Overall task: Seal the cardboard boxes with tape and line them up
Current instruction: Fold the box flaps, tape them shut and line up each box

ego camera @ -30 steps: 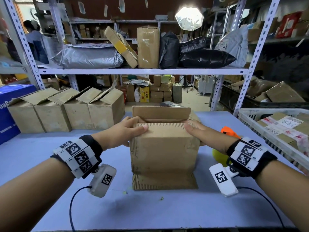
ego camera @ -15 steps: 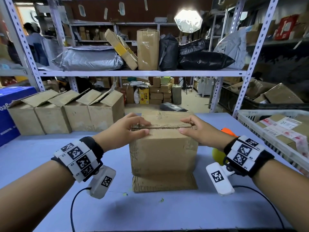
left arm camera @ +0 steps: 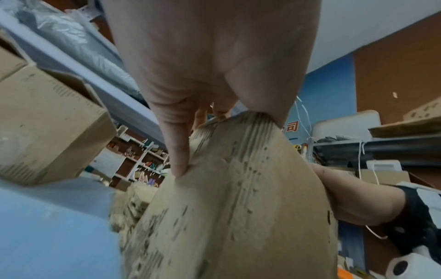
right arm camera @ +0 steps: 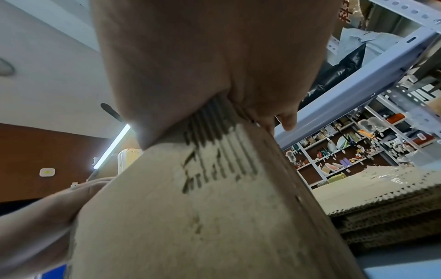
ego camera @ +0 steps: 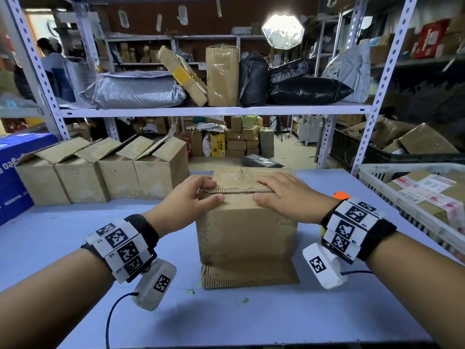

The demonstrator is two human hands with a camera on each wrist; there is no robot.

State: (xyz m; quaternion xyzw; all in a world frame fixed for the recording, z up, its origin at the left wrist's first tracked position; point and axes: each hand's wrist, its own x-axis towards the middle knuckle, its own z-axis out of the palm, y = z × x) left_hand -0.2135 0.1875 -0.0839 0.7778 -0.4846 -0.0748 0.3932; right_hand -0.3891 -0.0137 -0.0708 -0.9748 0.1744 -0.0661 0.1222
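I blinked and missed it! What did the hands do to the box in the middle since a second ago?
The far flap folded down, closing the cardboard box. The left hand and right hand slid onto the top and now press the flaps flat along the seam. The box stayed put on the table, untaped; the row of open boxes did not move.

Brown cardboard box (ego camera: 246,233); pale blue table (ego camera: 251,318); black-and-white checker-marked wristbands (ego camera: 120,248).
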